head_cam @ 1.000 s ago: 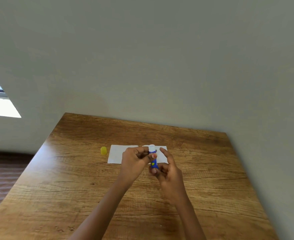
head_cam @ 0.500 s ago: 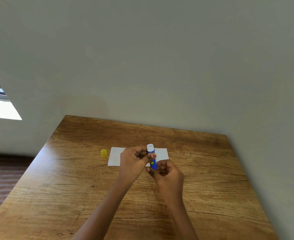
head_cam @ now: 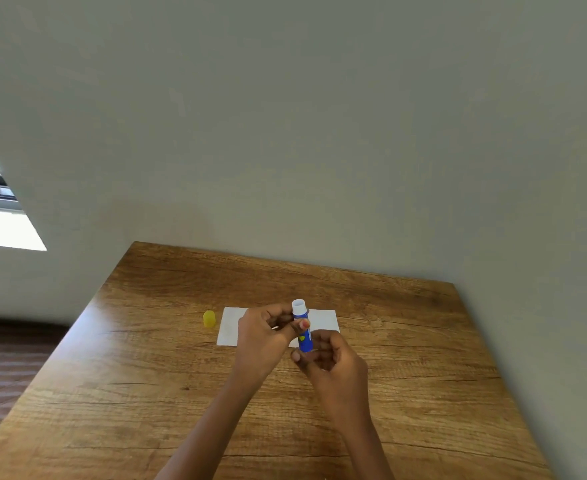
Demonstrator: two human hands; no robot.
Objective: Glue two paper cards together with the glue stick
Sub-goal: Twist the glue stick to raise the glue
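One blue plastic glue stick with white open top [head_cam: 303,327]. One small yellow plastic cap [head_cam: 209,319]. Two bare hands: left hand [head_cam: 263,336], right hand [head_cam: 333,362]. White paper cards [head_cam: 229,326]: number not clear, partly hidden behind hands. One brown wooden table [head_cam: 423,375].

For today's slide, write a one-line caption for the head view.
Both hands, left hand and right hand, hold an uncapped glue stick above white paper cards; its yellow cap rests beside them.

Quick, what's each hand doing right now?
Left hand: closed on the upper part of the blue glue stick.
Right hand: closed around the same stick's lower end.
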